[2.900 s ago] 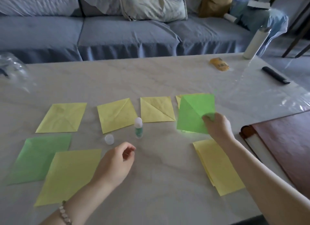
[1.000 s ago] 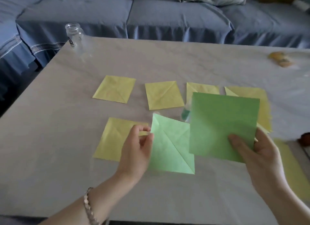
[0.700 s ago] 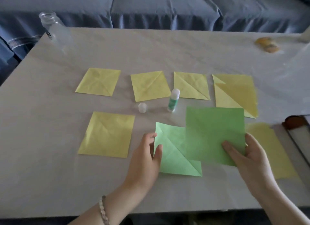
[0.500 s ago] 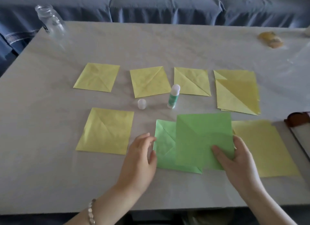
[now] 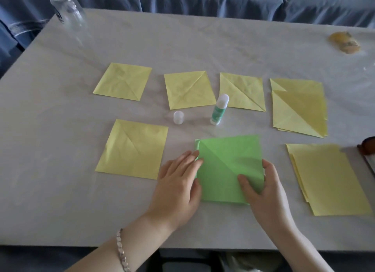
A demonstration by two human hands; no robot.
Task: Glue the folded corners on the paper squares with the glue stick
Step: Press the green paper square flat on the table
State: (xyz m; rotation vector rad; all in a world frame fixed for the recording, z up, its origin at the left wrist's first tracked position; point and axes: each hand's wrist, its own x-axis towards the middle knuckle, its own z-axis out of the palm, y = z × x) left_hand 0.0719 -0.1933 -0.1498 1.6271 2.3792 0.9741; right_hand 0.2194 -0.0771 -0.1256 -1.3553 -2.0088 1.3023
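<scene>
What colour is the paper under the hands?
Green paper, best seen in the head view.

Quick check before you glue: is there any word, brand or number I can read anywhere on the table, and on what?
Nothing legible.
Glue stick: green label, print too blurred to read.
Glass jar: dark mark on its side, unreadable.
Yellow packet: markings too small and blurred.
Green paper and yellow squares: blank.

Four single yellow folded paper squares (image 5: 123, 81) lie out, plus two yellow paper stacks (image 5: 298, 107). One green paper pile (image 5: 225, 166), one green-and-white glue stick (image 5: 219, 109), one white cap (image 5: 178, 117).
</scene>
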